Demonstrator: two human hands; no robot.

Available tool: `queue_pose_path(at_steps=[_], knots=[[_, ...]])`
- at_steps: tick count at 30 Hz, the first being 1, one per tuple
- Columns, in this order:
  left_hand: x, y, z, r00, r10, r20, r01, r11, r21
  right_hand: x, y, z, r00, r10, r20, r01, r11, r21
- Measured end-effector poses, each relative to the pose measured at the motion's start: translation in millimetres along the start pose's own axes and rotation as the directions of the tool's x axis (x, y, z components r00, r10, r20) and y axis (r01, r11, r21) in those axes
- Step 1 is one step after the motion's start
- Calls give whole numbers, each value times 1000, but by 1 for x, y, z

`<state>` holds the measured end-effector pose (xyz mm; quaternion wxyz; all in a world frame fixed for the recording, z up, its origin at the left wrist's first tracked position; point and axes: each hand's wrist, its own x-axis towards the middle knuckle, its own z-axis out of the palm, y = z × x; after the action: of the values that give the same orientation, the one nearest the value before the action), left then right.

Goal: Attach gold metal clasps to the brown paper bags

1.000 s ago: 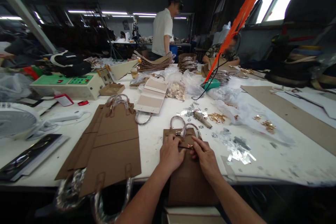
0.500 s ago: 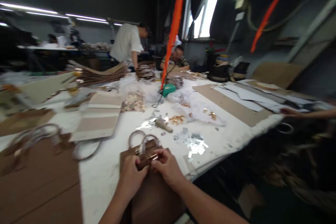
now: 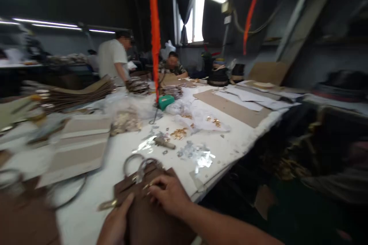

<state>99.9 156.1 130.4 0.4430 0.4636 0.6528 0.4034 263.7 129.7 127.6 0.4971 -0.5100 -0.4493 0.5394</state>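
Observation:
A brown handbag point(image 3: 149, 218) with round ring handles point(image 3: 133, 162) lies before me at the table's near edge. My left hand point(image 3: 116, 218) grips its left side, thumb along the brown material. Beside that thumb a short tab with a gold-coloured metal part point(image 3: 108, 204) sticks out to the left, blurred. My right hand point(image 3: 169, 195) is over the upper front of the bag, pinching a small gold-coloured metal piece point(image 3: 147, 186) between thumb and fingers. Its exact shape is too small to tell.
On the white table point(image 3: 184, 168) lie silvery plates point(image 3: 201, 157), gold-coloured fittings point(image 3: 178, 133) and a stubby tool point(image 3: 164, 142). Beige panels point(image 3: 77, 149) and another brown bag point(image 3: 28, 214) are at left. Two people are beyond; an orange strip point(image 3: 154, 34) hangs down.
My hands have moved apart: the left has slid down the bag's left side, while the right stays at its upper front with the gold-coloured piece. The view has turned right.

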Motion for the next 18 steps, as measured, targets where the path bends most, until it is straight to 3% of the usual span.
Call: queue_pose_path(at_steps=[2,4,8,18], knots=[[-15,-3,-6,990,-109,92,115,991,-61,-7,1,-2,1000,17,25,-15,997,-70],[-23,-9,-6,984,-125,130,142,981,-131,-8,4,-4,999,16,38,-11,993,-120],[-28,-19,1,999,-37,-7,37,999,-37,-9,1,-6,995,44,93,-18,964,-267],[-40,-18,13,994,6,-110,-8,1000,-21,-11,-12,5,996,-35,86,74,863,-500]])
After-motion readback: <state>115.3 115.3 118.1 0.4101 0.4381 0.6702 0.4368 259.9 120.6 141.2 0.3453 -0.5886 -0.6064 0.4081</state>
